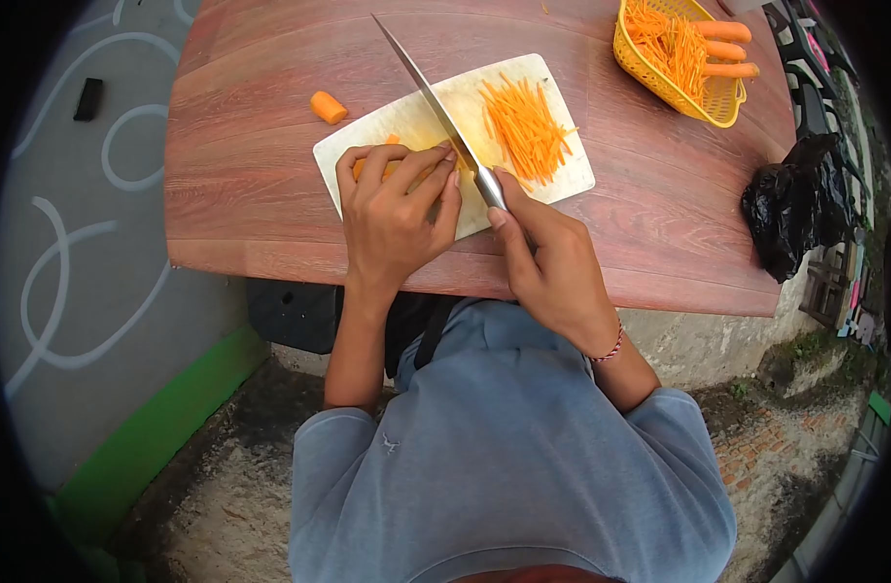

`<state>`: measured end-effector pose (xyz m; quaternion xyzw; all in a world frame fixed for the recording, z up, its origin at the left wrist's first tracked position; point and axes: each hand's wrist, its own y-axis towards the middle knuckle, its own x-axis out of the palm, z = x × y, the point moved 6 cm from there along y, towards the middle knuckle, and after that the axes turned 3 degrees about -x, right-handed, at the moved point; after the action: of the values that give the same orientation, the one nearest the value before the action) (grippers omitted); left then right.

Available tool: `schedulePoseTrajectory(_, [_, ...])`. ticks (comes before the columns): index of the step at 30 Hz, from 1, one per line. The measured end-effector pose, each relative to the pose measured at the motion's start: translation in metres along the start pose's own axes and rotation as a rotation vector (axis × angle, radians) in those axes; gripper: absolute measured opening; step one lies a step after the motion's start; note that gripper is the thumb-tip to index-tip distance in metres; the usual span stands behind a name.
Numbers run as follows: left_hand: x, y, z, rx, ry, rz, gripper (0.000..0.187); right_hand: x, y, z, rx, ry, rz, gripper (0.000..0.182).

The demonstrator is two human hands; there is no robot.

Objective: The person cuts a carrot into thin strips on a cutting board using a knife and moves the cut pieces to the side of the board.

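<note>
My right hand (pixel 547 257) grips the metal handle of a kitchen knife (pixel 428 92), whose long blade points away from me and to the left. Under the blade lies a white cutting board (pixel 465 89), set at a slant on the table. My left hand (pixel 397 204) presses a piece of carrot (pixel 377 167) onto the board, its fingertips close beside the blade; the fingers cover most of that piece. To the right of the knife, a pile of thin carrot strips (pixel 528 131) rests on the board. A carrot stub (pixel 329 107) sits on the table past the board's left edge.
On the reddish wooden table (pixel 270 194), a yellow plastic basket (pixel 659 83) at the far right holds shredded carrot and several whole carrots (pixel 725 51). A black plastic bag (pixel 795 209) hangs at the table's right edge. A small black object (pixel 88 99) is on the grey painted surface at left.
</note>
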<state>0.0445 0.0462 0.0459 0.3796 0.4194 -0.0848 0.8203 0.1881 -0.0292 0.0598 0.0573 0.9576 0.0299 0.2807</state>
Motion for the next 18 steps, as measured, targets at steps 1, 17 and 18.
schedulePoseTrajectory(1, [0.000, 0.000, 0.000, -0.004, 0.003, 0.000, 0.017, -0.004, -0.004, 0.002, 0.031, 0.014, 0.002, 0.040])
schedulePoseTrajectory(17, [0.000, -0.001, -0.002, -0.004, -0.007, 0.014, 0.014, -0.002, -0.015, 0.001, 0.029, 0.064, -0.031, 0.043])
schedulePoseTrajectory(18, [0.000, -0.001, -0.002, -0.002, -0.011, 0.016, 0.013, -0.002, -0.016, 0.001, 0.030, 0.063, -0.032, 0.043])
